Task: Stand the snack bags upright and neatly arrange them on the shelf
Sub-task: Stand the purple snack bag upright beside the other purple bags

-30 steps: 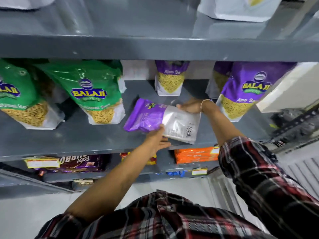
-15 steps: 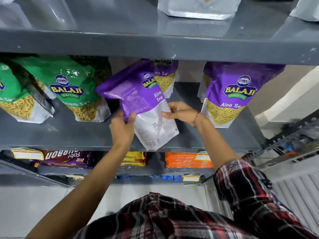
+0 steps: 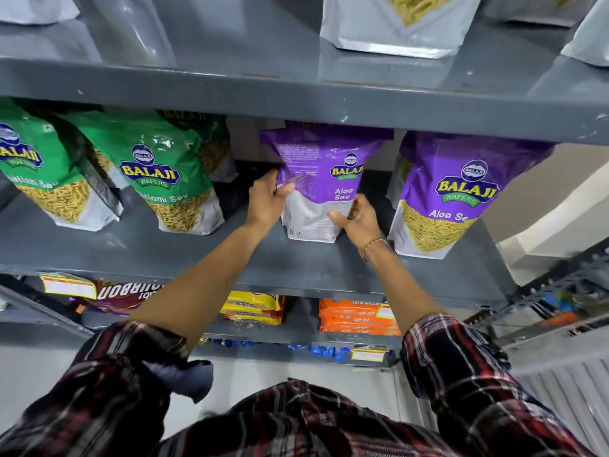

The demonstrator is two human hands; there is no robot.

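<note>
Plaid sleeves reach up to the purple Aloo Sev bag (image 3: 324, 189), which stands upright on the grey shelf (image 3: 204, 249); left hand (image 3: 267, 202) and right hand (image 3: 357, 218) pinch its lower edges. Let go carelessly and it may topple back, since only its soft base props it beside the neighbouring purple bag (image 3: 458, 196).

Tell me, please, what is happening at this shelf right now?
A person is stocking the grey shelf. Both hands hold a purple Aloo Sev bag upright on it: the left hand at its left edge, the right hand at its lower right corner. It stands between the green bags and another purple bag, back panel facing out.
</note>
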